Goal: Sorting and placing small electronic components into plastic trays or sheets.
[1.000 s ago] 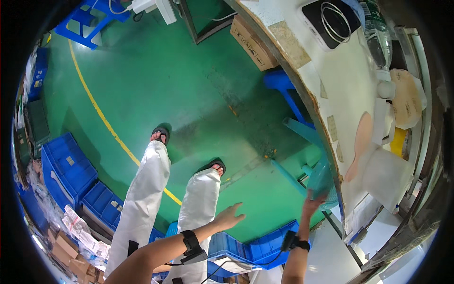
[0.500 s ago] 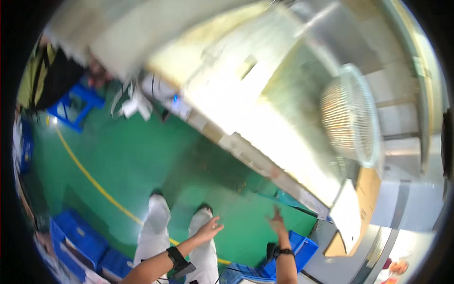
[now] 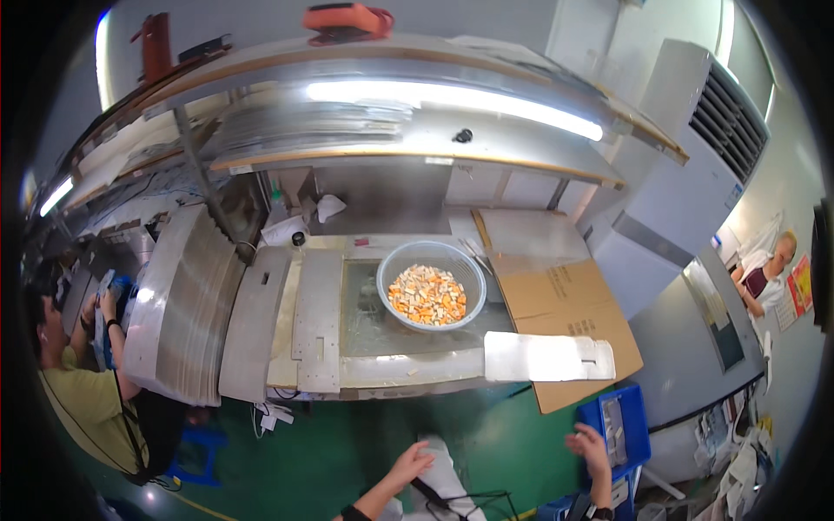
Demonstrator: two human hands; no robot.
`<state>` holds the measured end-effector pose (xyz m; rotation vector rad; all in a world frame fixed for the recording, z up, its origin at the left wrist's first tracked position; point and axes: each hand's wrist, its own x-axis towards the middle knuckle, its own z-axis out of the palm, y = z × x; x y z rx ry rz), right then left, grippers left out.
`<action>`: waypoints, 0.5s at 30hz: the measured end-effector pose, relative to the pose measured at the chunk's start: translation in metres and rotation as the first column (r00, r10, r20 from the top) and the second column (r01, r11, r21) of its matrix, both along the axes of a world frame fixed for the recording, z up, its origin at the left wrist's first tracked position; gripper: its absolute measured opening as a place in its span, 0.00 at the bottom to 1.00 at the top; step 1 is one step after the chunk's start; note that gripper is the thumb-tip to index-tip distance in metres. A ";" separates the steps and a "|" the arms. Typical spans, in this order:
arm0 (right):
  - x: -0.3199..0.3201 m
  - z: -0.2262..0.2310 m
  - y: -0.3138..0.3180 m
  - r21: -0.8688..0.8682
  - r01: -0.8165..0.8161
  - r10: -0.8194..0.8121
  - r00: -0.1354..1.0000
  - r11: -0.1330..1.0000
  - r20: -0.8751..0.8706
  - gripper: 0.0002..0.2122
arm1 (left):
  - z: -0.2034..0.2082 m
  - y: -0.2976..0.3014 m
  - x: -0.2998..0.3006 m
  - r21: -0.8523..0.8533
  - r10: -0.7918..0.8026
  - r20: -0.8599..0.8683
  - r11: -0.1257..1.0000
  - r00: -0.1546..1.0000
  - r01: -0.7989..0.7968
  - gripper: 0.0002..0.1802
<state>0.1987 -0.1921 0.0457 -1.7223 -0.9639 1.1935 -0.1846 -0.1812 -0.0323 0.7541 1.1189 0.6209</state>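
Note:
My left hand is held low above my lap at the bottom middle, its fingers loosely bent and nothing seen in them. To the right, my right hand is raised beside a blue bin, fingers apart and holding nothing. Neither touches the workbench. On the bench ahead sits a clear plastic basket full of small orange and white pieces. A white flat sheet lies at the front edge, over part of a brown cardboard sheet.
Stacked grey sheets stand on the bench's left. A lit shelf spans above the bench. At far left a person handles something blue; another person stands far right, beyond a white air conditioner.
My view has swung up and levelled, from the green floor to the bench and shelf. Both hands now sit lower in the picture and further right, still empty.

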 end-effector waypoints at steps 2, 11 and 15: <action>0.010 0.013 0.025 0.034 0.011 -0.011 1.000 0.999 -0.016 0.15 | -0.001 0.025 0.000 0.247 0.064 -0.229 0.969 0.971 -0.006 0.28; 0.123 -0.062 0.175 0.192 0.087 -0.198 0.694 0.977 0.692 0.25 | 0.015 0.147 -0.012 0.571 0.405 -0.808 0.719 0.428 0.397 0.18; 0.200 -0.150 0.222 0.298 0.138 -0.279 0.816 0.945 0.506 0.25 | -0.006 0.161 0.002 0.548 0.315 -0.787 0.753 0.531 0.365 0.08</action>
